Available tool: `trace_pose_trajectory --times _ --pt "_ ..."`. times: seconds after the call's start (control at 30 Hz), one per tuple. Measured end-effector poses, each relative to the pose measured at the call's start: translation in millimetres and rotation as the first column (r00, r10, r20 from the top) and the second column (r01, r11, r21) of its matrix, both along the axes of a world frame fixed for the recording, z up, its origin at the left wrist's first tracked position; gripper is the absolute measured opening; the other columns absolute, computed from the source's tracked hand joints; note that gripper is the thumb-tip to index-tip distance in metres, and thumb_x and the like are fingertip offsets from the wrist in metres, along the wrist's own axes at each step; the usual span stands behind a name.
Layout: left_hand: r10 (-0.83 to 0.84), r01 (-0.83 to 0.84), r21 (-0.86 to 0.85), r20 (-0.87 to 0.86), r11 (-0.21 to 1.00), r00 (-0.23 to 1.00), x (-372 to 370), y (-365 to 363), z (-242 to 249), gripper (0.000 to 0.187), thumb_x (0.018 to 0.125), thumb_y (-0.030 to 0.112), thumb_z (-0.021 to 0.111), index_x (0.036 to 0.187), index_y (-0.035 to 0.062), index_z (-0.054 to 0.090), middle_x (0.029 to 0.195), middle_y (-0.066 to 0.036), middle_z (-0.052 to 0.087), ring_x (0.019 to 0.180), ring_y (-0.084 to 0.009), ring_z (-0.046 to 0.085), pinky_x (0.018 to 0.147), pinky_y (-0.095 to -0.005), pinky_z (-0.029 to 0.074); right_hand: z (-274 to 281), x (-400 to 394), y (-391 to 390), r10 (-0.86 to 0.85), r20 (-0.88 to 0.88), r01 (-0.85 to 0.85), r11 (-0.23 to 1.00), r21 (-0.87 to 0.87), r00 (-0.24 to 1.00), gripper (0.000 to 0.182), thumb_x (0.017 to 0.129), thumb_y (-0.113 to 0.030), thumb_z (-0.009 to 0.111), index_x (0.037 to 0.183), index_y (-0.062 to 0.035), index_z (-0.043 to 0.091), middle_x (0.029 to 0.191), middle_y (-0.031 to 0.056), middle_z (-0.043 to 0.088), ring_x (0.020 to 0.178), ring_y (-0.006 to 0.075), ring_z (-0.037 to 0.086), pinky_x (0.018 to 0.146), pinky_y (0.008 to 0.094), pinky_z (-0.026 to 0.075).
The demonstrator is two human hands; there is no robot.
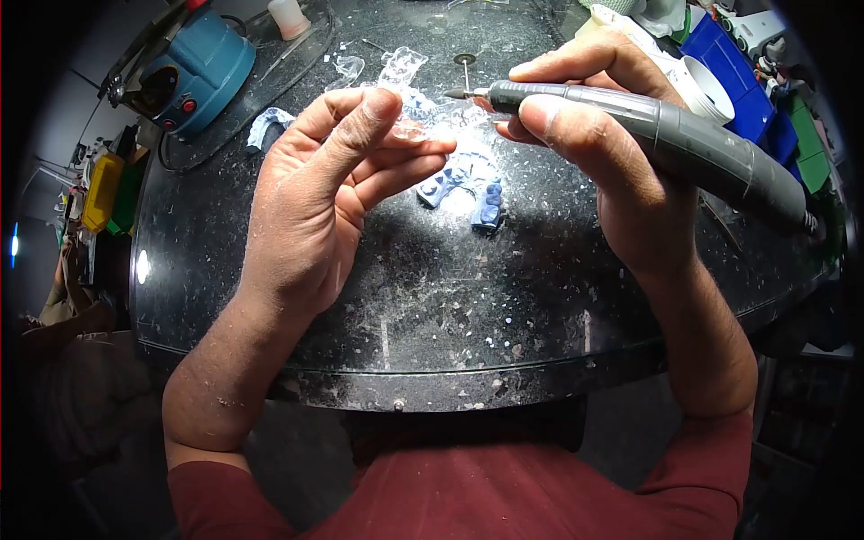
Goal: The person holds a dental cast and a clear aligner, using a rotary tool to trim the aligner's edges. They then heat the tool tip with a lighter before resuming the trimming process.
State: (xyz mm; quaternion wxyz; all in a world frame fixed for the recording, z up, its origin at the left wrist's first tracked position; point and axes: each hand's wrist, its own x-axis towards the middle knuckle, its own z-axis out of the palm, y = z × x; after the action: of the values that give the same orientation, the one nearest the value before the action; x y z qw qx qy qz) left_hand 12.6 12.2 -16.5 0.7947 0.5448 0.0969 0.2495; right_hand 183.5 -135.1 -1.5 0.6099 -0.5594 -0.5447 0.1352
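My left hand (315, 189) is closed, pinching a clear plastic piece (409, 129) between thumb and fingers at the upper middle. From the right, my right hand (598, 135) grips a dark rotary handpiece (661, 121), whose pointed grey tip (456, 94) faces left, a short gap from the clear piece. Below the two hands, a blue dental model (487, 209) lies on the speckled black table (432, 306) under bright light. Another clear plastic scrap (402, 65) is just beyond my left fingertips.
A blue machine (205, 72) stands at the upper left, with a cable beside it. A blue-white piece (268, 128) lies near my left hand. White tub (706, 90), blue bins (729, 67) and green bins (807, 144) are at right. At far left, another person is partly visible.
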Motion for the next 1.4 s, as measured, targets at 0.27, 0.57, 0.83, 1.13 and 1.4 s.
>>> trace_pose_trajectory --times 0.27,0.57,0.83,1.13,1.4 --pt "-0.015 0.015 -0.025 0.003 1.0 1.0 0 0 -1 0.023 0.1 0.021 0.052 0.106 -0.0013 0.055 0.093 -0.014 0.065 0.098 -0.029 0.068 0.086 -0.0337 0.059 -2 -17 5 0.093 -0.253 -0.046 0.982 0.185 0.963 0.022 0.086 -0.011 0.06 0.1 0.0066 0.057 0.092 0.014 0.064 0.088 0.021 0.067 0.083 0.0329 0.057" --pt "-0.006 0.006 -0.033 -0.002 0.999 1.0 1 -2 -1 0.022 0.099 0.02 0.052 0.107 -0.0006 0.054 0.096 -0.015 0.065 0.102 -0.0283 0.066 0.09 -0.0333 0.057 11 -19 2 0.075 -0.006 -0.073 0.981 0.178 0.997 0.024 0.085 -0.01 0.063 0.102 0.0052 0.059 0.094 0.0125 0.063 0.086 0.0168 0.066 0.082 0.0286 0.053" --pt "-0.017 0.018 -0.05 0.03 0.999 0.999 2 -1 -5 0.019 0.098 0.017 0.054 0.106 -0.0006 0.055 0.099 -0.016 0.065 0.102 -0.0276 0.067 0.091 -0.0346 0.057 -2 -7 1 -0.014 0.119 0.01 0.999 0.031 0.993 0.023 0.084 -0.009 0.064 0.102 0.0044 0.058 0.096 0.012 0.064 0.09 0.0179 0.066 0.083 0.0298 0.054" --pt "-0.022 0.025 -0.067 0.05 0.997 0.999 2 -2 -4 0.018 0.096 0.016 0.058 0.105 -0.0004 0.056 0.1 -0.017 0.065 0.1 -0.0271 0.067 0.092 -0.0359 0.057 -2 -9 2 0.008 0.181 -0.026 0.995 0.097 0.983 0.022 0.084 -0.006 0.064 0.103 0.0042 0.058 0.095 0.0118 0.064 0.091 0.0184 0.067 0.083 0.0297 0.054" --pt "-0.026 0.029 -0.056 0.051 0.998 0.998 3 -2 -5 0.018 0.096 0.015 0.058 0.104 -0.0004 0.056 0.101 -0.016 0.064 0.101 -0.0265 0.067 0.092 -0.0358 0.057 -3 -8 2 -0.001 0.166 -0.008 0.998 0.055 0.986 0.023 0.084 -0.006 0.064 0.105 0.0036 0.058 0.097 0.0122 0.064 0.092 0.0179 0.066 0.084 0.0294 0.054"
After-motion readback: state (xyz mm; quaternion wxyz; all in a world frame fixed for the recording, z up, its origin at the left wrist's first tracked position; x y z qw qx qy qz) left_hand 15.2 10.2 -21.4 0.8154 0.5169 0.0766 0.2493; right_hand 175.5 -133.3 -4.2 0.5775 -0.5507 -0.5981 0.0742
